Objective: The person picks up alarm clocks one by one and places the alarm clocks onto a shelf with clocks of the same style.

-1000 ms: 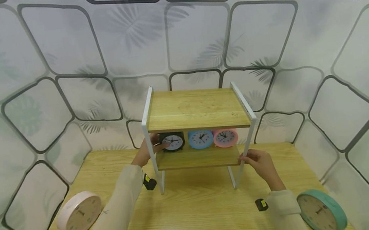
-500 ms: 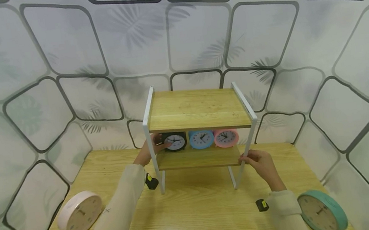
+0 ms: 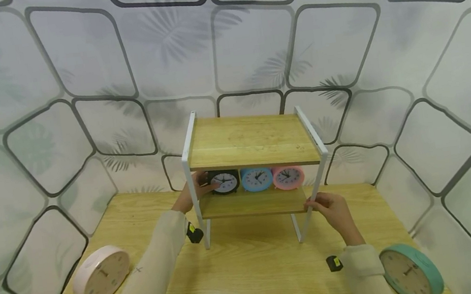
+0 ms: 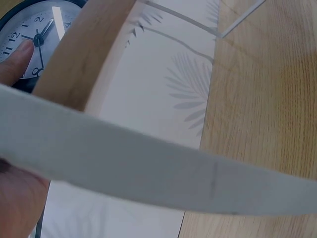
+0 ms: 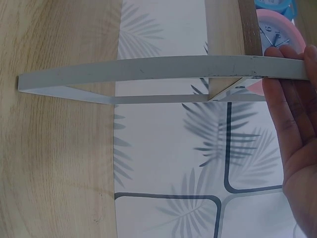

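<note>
A two-tier wooden shelf rack [image 3: 252, 137] with white metal side frames stands on the table. On its lower tier, a black alarm clock [image 3: 228, 183], a blue alarm clock [image 3: 257, 179] and a pink alarm clock [image 3: 289, 178] stand in a row, faces forward. My left hand [image 3: 184, 199] reaches in past the left frame and grips the black clock by its left side. In the left wrist view the thumb [image 4: 17, 62] lies over the clock's face; the other fingers are mostly hidden. My right hand [image 3: 334, 211] pinches the rack's right front post [image 5: 148, 69] at lower-tier height.
A pale pink round clock [image 3: 102, 275] leans at the table's left. A teal round clock [image 3: 410, 270] is at the right, beside the right sleeve [image 3: 361, 259]. Patterned wall covering [image 3: 258, 49] surrounds the table [image 3: 252, 274] behind and on both sides.
My left hand has slid the black clock a little to the right, narrowing the gap to the blue clock. The right hand stays on the post.
</note>
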Available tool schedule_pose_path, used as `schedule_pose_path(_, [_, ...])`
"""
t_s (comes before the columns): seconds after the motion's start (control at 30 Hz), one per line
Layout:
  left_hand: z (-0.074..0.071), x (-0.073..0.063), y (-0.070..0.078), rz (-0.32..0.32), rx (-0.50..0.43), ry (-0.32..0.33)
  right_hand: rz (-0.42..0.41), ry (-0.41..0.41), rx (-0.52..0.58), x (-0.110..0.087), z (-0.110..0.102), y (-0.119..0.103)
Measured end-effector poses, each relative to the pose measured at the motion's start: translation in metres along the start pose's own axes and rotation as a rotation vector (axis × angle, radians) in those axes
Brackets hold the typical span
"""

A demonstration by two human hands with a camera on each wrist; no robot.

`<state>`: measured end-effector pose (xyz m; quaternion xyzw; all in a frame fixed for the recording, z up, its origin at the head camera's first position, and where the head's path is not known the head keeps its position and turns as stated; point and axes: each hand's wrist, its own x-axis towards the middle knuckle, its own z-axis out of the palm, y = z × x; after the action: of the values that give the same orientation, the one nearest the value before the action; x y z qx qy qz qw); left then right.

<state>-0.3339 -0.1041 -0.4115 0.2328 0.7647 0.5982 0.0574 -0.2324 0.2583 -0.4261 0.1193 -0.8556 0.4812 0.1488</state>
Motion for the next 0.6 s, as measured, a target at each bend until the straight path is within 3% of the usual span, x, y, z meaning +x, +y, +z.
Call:
schedule_pose_path(0.3, [0.002,0.0,-0.004,0.003,-0.005,0.018,-0.012,-0.001,0.013,0.0,0.0,0.0])
schedule_pose_path(0.6, [0.002,0.0,-0.01,0.062,0.009,0.022,-0.018,-0.005,0.004,0.0,0.0,0.0])
